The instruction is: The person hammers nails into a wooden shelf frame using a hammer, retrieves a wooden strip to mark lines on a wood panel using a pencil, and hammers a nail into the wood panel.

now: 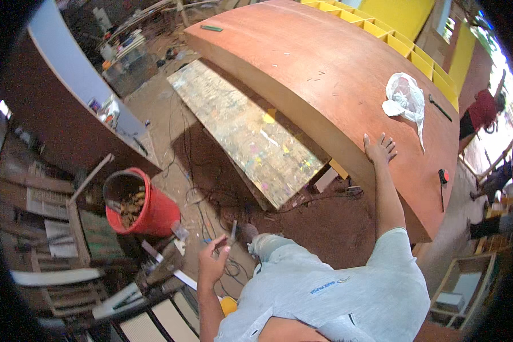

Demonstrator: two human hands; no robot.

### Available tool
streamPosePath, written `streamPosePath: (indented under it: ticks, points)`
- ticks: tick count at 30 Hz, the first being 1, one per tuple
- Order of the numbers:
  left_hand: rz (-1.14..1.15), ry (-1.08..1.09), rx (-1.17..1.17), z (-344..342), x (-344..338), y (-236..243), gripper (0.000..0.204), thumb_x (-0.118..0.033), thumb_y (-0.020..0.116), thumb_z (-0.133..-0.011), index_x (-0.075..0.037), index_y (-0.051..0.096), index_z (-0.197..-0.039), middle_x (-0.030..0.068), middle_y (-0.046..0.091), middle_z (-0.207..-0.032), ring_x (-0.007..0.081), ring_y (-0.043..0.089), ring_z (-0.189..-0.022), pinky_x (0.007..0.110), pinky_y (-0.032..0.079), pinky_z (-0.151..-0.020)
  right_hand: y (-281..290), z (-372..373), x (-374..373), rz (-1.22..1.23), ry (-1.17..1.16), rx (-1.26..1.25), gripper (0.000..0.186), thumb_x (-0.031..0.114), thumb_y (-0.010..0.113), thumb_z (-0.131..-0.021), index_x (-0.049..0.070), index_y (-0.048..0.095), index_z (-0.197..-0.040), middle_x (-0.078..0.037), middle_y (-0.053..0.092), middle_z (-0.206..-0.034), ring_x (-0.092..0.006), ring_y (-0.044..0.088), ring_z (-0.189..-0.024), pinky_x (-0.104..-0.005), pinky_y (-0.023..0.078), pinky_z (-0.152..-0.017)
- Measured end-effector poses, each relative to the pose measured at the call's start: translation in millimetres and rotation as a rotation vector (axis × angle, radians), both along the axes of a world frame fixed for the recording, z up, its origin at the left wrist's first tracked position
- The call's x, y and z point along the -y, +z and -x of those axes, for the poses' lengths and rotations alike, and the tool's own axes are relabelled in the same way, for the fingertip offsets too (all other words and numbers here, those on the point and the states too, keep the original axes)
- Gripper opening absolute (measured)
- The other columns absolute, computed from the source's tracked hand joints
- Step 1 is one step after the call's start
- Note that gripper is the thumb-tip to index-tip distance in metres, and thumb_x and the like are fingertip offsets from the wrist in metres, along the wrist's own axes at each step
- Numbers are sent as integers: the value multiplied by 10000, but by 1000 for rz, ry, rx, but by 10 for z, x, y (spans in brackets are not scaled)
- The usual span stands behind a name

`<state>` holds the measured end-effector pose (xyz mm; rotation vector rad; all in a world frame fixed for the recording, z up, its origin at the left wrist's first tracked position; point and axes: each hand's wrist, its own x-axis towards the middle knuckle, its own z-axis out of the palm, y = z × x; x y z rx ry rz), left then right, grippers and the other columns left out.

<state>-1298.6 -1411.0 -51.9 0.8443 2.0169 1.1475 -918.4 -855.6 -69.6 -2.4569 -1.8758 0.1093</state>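
My right hand (pixel 380 149) lies flat with fingers spread on the near edge of a large reddish-brown wooden panel (pixel 256 43). Nothing is in it. Down at the left, away from the panel, my left hand (pixel 214 261) is closed in a pinch on a thin grey strip (pixel 233 229) that points upward; its exact kind is unclear. Beyond my right hand, a crumpled white plastic bag (pixel 406 100) rests on the panel. A dark-handled tool (pixel 440 108) lies beside the bag, and a red-and-black tool (pixel 443 176) sits near the panel's right edge.
A paint-stained plank bench (pixel 239 128) stands alongside the panel. Left of it is a red bucket (pixel 154 214) with brownish scraps inside. Cables (pixel 196 199) trail over the floor. Yellow compartments (pixel 402 45) line the panel's far side. Another person (pixel 483 111) stands at the right.
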Motion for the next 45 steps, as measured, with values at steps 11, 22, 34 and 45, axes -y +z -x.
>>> streamPosePath:
  ticks: [11,22,34,45]
  points:
    - [38,-311,-39,2674,-1650,-196,407,-84,722,-977,13,679,-1370,178,756,-1273,244,710,-1190,378,526,-1064,266,2052,-688,3,-250,-88,1136,848,395,-957,58,130,-1728,-330,19,-1764,-505,-58,-1639,-723,-75,-1249]
    - [43,-576,-40,4858,-3330,-392,390,-60,726,-975,29,679,-1352,178,749,-1219,235,701,-1136,362,542,-1014,283,4165,-1751,-3,-377,-105,1066,804,354,-1007,53,128,-1728,-327,75,-1762,-507,-18,-1639,-691,-66,-1271]
    - [96,-652,-201,7798,-4996,-100,407,-138,719,-987,-27,685,-1376,235,737,-1281,356,706,-1188,417,518,-1061,-204,5557,-2779,-106,-476,-19,950,767,380,-1024,142,233,-1725,-270,139,-1774,-477,58,-1643,-675,-2,-1286]
    - [58,-538,-112,9794,-6167,-45,425,-253,700,-1026,-57,669,-1401,192,712,-1356,356,674,-1270,420,507,-1097,-272,6648,-3772,-253,-747,196,882,815,424,-986,92,650,-1437,-230,647,-1422,-415,592,-1327,-574,437,-1076]
